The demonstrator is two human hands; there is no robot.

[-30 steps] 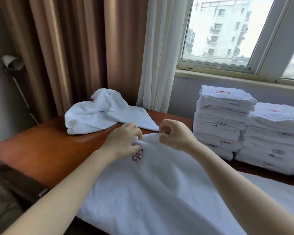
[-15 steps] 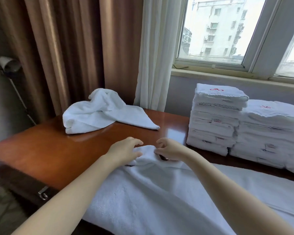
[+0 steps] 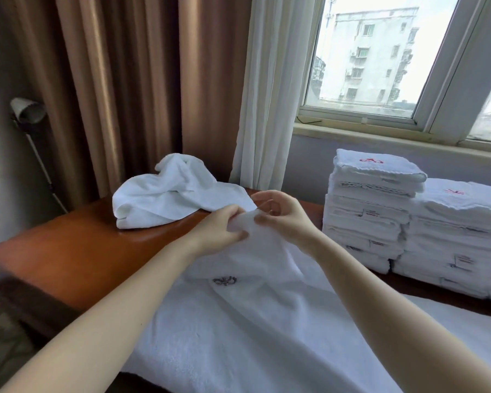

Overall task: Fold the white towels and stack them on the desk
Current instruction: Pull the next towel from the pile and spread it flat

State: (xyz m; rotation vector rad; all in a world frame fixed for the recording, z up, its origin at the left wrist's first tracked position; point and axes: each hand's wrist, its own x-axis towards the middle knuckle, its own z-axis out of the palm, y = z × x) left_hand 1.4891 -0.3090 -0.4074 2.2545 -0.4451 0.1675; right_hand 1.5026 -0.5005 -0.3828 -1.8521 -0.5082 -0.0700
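A large white towel [image 3: 253, 330] with a dark embroidered emblem lies spread over the near part of the brown desk [image 3: 77, 251]. My left hand [image 3: 219, 231] and my right hand [image 3: 281, 214] both pinch its far corner and hold it raised above the desk, close together. A crumpled white towel [image 3: 170, 194] lies at the back left of the desk. Two stacks of folded white towels [image 3: 374, 211] stand at the right, the left stack taller.
Brown curtains and a white sheer curtain [image 3: 264, 95] hang behind the desk. A window [image 3: 380, 58] with its sill runs above the stacks. A lamp on a thin pole [image 3: 29, 114] stands at the far left.
Both hands pressed the towel corner down onto the desk half a second ago. Now they have lifted it up again, still pinched, and the emblem lies lower on the towel.
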